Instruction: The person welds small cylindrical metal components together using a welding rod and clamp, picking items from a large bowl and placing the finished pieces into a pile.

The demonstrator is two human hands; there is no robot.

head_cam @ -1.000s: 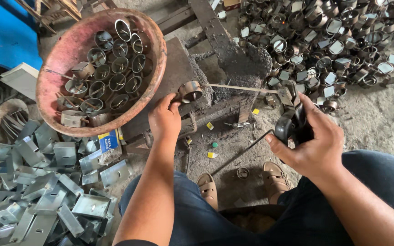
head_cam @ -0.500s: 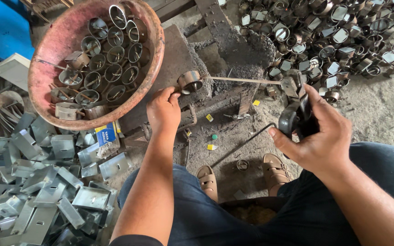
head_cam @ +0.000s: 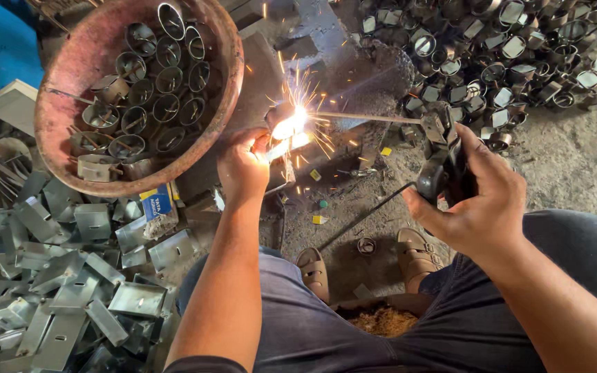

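Observation:
My left hand point(head_cam: 243, 166) grips a small metal ring piece point(head_cam: 278, 114) on a dark steel work plate point(head_cam: 260, 76). A bright welding arc point(head_cam: 291, 126) with flying sparks burns right at the piece, by my fingertips. My right hand point(head_cam: 481, 204) is closed around a black electrode holder point(head_cam: 443, 166). Its thin welding rod point(head_cam: 367, 117) reaches left to the arc. A cable runs down from the holder.
A round rusty basin point(head_cam: 70, 90) with several metal rings stands at the upper left. Flat grey metal brackets point(head_cam: 70, 290) lie heaped at the lower left. A pile of finished ring pieces point(head_cam: 506, 48) fills the upper right. My sandalled feet point(head_cam: 416, 252) rest on the dirt floor.
The rod tip has reached the ring piece and an arc with sparks has lit up. The view has moved closer.

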